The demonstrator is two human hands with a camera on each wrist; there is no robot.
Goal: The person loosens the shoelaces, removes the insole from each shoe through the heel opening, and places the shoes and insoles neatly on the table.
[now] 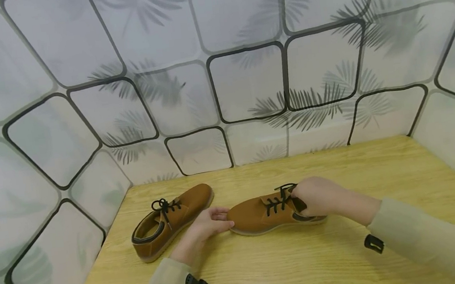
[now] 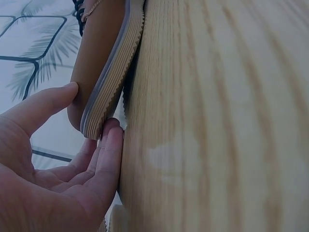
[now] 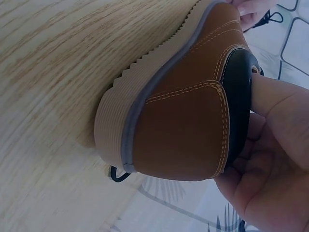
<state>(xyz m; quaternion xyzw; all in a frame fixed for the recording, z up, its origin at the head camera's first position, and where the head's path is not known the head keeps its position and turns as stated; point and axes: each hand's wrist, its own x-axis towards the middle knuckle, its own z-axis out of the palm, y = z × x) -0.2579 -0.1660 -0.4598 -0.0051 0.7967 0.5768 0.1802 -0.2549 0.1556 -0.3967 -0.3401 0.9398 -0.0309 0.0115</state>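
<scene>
A brown lace-up shoe (image 1: 248, 215) with black laces and a dark padded collar is at the middle of the table, toe to the left. My left hand (image 1: 207, 224) pinches its toe; in the left wrist view the thumb is on the upper and the fingertips (image 2: 112, 137) are under the ridged sole (image 2: 113, 79), the toe lifted slightly. My right hand (image 1: 321, 196) grips the collar near the heel, fingers partly hidden inside the opening. In the right wrist view the brown heel (image 3: 181, 130) shows stitching and a pale sole.
A matching brown shoe (image 1: 194, 201), its black laces tied in a bow, stands at the left on the light wooden table (image 1: 267, 268), toe pointing away to the right. White panels with leaf and square patterns (image 1: 250, 83) rise behind and on both sides.
</scene>
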